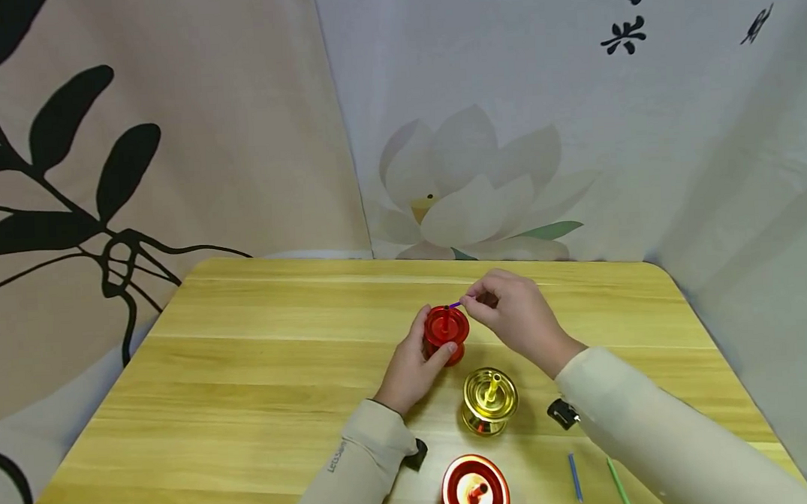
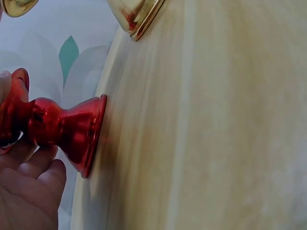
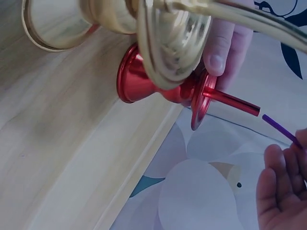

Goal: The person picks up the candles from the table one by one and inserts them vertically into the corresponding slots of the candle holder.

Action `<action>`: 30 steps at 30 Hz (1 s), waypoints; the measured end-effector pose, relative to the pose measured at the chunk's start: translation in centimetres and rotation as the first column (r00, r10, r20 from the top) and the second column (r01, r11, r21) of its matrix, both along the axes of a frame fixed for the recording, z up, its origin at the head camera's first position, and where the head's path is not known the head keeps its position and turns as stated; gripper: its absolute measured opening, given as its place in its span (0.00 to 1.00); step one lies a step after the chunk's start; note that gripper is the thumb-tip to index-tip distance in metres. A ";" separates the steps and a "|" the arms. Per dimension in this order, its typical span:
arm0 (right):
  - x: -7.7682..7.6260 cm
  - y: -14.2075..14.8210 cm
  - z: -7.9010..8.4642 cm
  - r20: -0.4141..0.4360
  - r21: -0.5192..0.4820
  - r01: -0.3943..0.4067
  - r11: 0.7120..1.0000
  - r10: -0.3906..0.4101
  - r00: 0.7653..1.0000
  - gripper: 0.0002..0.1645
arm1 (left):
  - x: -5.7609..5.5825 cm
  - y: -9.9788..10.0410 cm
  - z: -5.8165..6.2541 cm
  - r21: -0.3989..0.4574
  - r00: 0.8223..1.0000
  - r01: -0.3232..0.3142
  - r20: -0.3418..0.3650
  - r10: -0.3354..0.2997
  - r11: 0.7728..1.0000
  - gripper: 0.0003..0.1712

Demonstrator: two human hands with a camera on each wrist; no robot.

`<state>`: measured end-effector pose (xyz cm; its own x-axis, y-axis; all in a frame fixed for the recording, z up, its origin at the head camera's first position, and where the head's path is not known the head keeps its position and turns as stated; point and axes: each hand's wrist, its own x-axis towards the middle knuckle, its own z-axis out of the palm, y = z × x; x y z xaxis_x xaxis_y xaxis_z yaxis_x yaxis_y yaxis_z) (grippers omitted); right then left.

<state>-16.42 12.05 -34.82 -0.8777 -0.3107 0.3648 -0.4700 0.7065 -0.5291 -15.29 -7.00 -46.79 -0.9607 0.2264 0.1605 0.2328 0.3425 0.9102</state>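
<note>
A shiny red pedestal holder (image 1: 444, 329) with a round dish and an upright hollow tube is gripped by my left hand (image 1: 407, 370). In the left wrist view its flared base (image 2: 88, 132) is close to the tabletop; whether it touches I cannot tell. Between thumb and fingertips, my right hand (image 1: 517, 318) pinches a thin purple stick (image 3: 280, 128). The stick's free end is near the tube's open tip, with a small gap showing in the right wrist view. Nearer the body stands a gold holder (image 1: 483, 415) of similar shape, below the right hand.
Another red holder (image 1: 451, 498) stands at the table's front edge of view. To its right lie a blue stick (image 1: 575, 477) and a green stick (image 1: 619, 483), the latter beside the right sleeve. Printed cloth (image 1: 236, 139) hangs behind the wooden table (image 1: 247, 379).
</note>
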 end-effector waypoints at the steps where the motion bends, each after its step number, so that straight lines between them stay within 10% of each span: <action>1: 0.0 -0.1 0.1 0.007 0.005 0.000 1.000 0.000 1.000 0.05 | 0.0 0.0 0.0 -0.003 1.000 0.001 -0.002 -0.001 1.000 0.46; 30: -0.1 0.9 -0.8 0.075 0.114 -0.001 0.993 -0.008 0.997 0.12 | 0.2 0.2 0.5 0.016 1.000 -0.006 0.008 0.006 1.000 0.46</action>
<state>-16.55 12.90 -35.61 -0.9026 -0.3432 0.2598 -0.4290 0.7658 -0.4791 -15.12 -6.78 -46.24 -0.9633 0.2177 0.1567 0.2237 0.3294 0.9173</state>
